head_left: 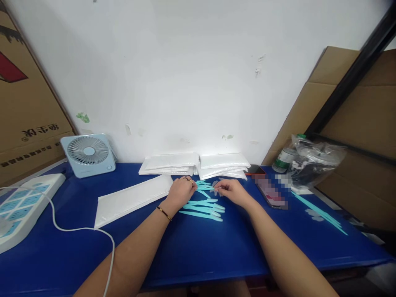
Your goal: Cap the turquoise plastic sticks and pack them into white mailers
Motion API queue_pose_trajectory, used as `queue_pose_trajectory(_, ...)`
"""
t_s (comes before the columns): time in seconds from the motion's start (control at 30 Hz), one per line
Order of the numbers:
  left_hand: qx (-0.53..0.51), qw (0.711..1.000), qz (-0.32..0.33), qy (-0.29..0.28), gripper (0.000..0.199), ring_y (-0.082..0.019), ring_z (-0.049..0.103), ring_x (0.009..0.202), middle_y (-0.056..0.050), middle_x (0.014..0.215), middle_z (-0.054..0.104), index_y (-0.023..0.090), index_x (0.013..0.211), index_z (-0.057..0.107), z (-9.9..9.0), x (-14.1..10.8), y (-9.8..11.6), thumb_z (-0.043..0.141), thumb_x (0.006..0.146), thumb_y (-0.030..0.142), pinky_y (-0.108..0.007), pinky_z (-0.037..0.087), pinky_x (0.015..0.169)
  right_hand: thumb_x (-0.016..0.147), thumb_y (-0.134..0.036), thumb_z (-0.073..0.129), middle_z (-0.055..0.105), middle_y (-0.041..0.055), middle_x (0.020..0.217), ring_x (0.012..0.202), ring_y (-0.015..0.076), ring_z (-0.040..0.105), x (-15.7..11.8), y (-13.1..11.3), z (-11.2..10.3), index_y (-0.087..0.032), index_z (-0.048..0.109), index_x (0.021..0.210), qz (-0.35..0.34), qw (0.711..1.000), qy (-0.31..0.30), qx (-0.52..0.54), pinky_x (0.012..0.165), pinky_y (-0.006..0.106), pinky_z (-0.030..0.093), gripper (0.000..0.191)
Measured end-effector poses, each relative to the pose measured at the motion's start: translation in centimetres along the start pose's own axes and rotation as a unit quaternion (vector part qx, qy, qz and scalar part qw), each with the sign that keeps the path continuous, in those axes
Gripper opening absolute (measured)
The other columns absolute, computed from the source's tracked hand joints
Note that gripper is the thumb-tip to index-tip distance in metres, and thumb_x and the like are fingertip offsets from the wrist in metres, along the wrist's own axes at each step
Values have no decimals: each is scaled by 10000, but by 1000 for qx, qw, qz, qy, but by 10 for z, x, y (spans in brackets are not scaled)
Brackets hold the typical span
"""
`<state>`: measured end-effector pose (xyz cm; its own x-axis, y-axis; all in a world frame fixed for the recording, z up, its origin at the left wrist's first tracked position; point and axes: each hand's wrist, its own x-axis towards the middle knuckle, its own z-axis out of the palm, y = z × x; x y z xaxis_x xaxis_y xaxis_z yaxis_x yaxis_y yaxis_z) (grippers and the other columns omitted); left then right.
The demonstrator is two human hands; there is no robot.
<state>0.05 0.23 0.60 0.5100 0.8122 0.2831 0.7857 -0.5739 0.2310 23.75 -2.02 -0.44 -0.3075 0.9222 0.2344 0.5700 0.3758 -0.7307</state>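
My left hand is closed in a pinch at the handle end of a turquoise eyebrow razor on the blue table. Facing it, my right hand pinches at the blade end, beside several small clear plastic caps; the fingers partly hide what they hold. Nearer to me, several more eyebrow razors lie in a loose row, blade ends to the right. A white padded mailer lies slantwise, its far end behind my left hand.
White mailers in two stacks rest against the wall. A light blue fan and a white power strip with a trailing cable stand left. On the right are a phone, a bottle, a clear bag and long turquoise sticks.
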Motion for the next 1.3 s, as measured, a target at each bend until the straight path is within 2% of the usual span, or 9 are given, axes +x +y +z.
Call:
queue_pose_trajectory(0.1,-9,1000,23,-6,217,-188,564,881,-26,903,648,213,795,663,-2,-2,6,459,869,225,-297,387,727,795,-350,594,662,32,718,576,128,566,0,-4,3,-174,700,838,-1,1000,-19,14,537,237,426,210)
queue_pose_trajectory(0.2,-14,997,60,-49,219,-180,567,859,-5,866,654,226,750,661,-4,-5,9,477,867,243,-288,378,717,798,-359,591,676,35,772,614,138,578,-2,-5,-3,-187,708,879,-1,998,-61,18,549,242,428,223)
queue_pose_trajectory(0.27,-12,996,66,-63,208,-177,567,866,1,887,655,243,807,669,-2,-5,8,472,876,253,-287,375,719,807,-329,572,670,31,784,644,144,576,-4,-3,-10,-194,702,893,0,999,-51,-12,577,249,429,207)
queue_pose_trajectory(0.4,16,998,45,-39,218,-196,542,953,-24,1000,622,274,1002,653,6,-2,2,483,874,227,-291,369,720,729,-189,616,622,27,828,673,142,553,-3,9,-21,-200,682,867,0,990,-25,-136,633,263,423,154)
queue_pose_trajectory(0.67,-5,999,17,-38,95,-208,517,950,-27,924,596,233,798,670,11,5,2,577,817,242,-308,369,744,687,-134,579,585,22,777,637,127,535,-3,14,-19,-170,618,716,-5,972,-58,-227,582,227,374,60)
queue_pose_trajectory(0.97,-75,997,4,20,116,-219,509,973,-36,941,601,219,800,636,10,2,4,559,821,303,-331,382,789,609,-145,576,547,31,707,593,133,480,-2,8,-8,-167,549,631,-22,942,-39,-332,529,235,307,41)
queue_pose_trajectory(1.13,-182,981,-4,66,164,-178,557,836,-12,840,622,217,836,582,5,3,10,486,862,348,-286,405,730,590,-125,569,556,22,695,582,117,481,-4,4,-9,-165,547,617,-23,964,-39,-263,531,226,335,53)
queue_pose_trajectory(1.23,-217,974,1,67,163,-140,566,693,19,755,623,220,867,548,0,2,10,436,891,337,-249,394,644,625,-144,555,548,-9,627,543,103,496,-7,4,-13,-169,570,687,19,991,-37,-128,501,207,362,68)
queue_pose_trajectory(1.3,-178,982,13,62,130,-136,560,650,33,710,617,220,859,541,-2,0,8,451,885,311,-265,386,694,639,-156,551,534,-28,586,511,97,509,-7,5,-15,-167,563,741,55,998,-32,-19,477,198,383,103)
